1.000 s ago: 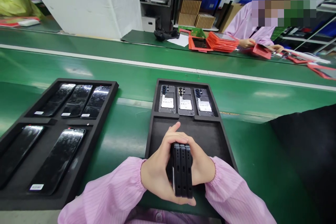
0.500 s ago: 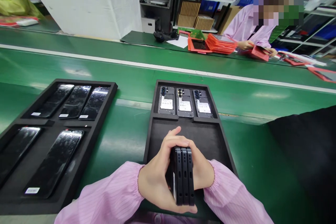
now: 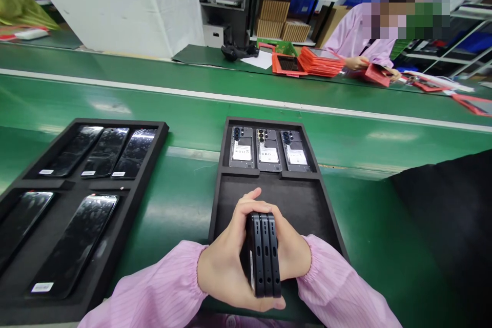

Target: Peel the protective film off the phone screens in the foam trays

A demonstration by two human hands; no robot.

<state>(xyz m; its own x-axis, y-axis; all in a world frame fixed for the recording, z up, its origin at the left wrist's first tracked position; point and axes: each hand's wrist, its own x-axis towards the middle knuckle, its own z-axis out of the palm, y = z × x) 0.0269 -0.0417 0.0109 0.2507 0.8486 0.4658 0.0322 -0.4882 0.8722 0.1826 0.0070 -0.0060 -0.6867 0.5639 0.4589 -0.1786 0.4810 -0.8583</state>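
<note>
Three dark phones (image 3: 265,261) stand on edge, pressed face to face in a stack, their port ends turned toward me. My left hand (image 3: 228,261) wraps round the stack from the left, with fingers over its top and below it. From the right, my right hand (image 3: 292,248) closes on the same stack; part of its fingers is hidden behind the phones. Both hands are above the near half of a black tray (image 3: 217,205). In that tray's far compartment lie three phones with camera lenses and white labels, the middle one (image 3: 268,149) having gold-ringed lenses.
A second black tray (image 3: 148,164) at left holds several dark glossy screens (image 3: 73,246). A black sheet (image 3: 449,225) lies at right. Beyond the white-edged green belt (image 3: 184,74), a co-worker (image 3: 349,31) in pink handles a red item near a stack of red-framed pieces (image 3: 321,63).
The view has shifted slightly. Both hands keep the stack of phones in nearly the same place, with no clear change in grip.
</note>
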